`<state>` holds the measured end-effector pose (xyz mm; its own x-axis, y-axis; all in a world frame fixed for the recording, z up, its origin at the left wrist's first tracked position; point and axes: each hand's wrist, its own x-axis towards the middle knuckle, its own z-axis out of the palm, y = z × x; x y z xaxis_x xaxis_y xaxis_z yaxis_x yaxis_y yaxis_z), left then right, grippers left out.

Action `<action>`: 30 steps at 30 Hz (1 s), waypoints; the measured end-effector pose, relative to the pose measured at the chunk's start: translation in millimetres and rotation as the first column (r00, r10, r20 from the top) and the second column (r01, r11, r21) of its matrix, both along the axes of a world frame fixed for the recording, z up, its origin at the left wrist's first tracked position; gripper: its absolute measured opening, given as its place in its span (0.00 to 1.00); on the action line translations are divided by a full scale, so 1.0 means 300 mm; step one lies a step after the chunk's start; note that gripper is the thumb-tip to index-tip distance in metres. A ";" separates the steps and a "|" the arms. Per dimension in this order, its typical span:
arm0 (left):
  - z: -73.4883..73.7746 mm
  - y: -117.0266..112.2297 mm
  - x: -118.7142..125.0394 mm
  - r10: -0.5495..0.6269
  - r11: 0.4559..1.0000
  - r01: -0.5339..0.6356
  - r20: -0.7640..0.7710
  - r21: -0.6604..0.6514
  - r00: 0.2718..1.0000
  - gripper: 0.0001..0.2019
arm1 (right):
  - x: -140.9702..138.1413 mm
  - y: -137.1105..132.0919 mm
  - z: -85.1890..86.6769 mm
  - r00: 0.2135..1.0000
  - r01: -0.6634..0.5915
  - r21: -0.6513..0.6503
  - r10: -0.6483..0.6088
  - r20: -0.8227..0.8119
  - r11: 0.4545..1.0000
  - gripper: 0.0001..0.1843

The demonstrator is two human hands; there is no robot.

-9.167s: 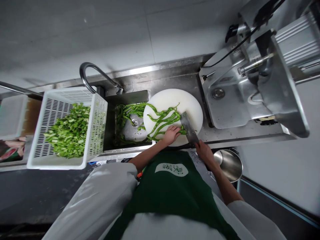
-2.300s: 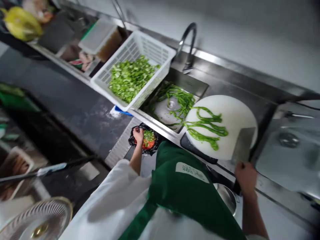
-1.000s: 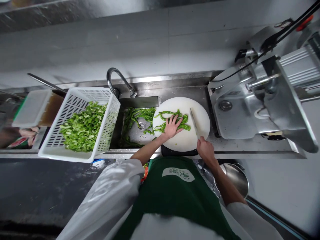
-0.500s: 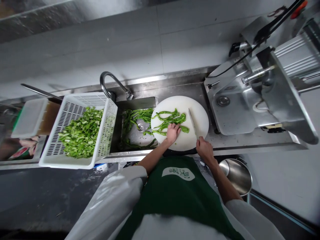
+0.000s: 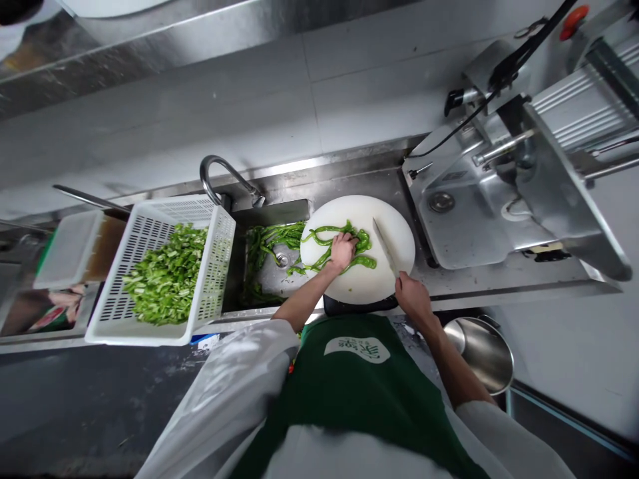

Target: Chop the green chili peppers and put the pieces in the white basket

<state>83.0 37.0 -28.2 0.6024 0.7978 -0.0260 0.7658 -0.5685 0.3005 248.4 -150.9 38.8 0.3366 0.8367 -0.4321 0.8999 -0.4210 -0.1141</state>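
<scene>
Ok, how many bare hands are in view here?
2: the left hand on the long green peppers on the white cutting board, the right hand around the handle of the cleaver. No others show.

Pale grey tiled wall (image 5: 259,120) behind the curved metal faucet (image 5: 236,174), steel shelf (image 5: 200,40) above it, steel counter (image 5: 349,181) reaching to either side of it, dark floor (image 5: 110,406) (smudged with whitish marks (image 5: 167,374)) below and left of it, light glinting on the backsplash (image 5: 299,165) to its right

peppers (image 5: 368,262) on board (image 5: 367,287) | sink (image 5: 266,271) left of board | slicer (image 5: 462,226) right
</scene>
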 end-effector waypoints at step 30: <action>-0.012 0.012 0.014 0.083 0.996 -0.084 -0.061 -0.016 0.995 0.31 | -0.007 0.047 0.027 0.994 -0.095 -0.016 0.096 0.053 0.995 0.26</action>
<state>87.3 40.7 -31.7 0.5306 0.8443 -0.0752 0.8274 -0.4966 0.2624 246.2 -136.7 47.0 0.2787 0.8602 -0.4271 0.9406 -0.3343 -0.0596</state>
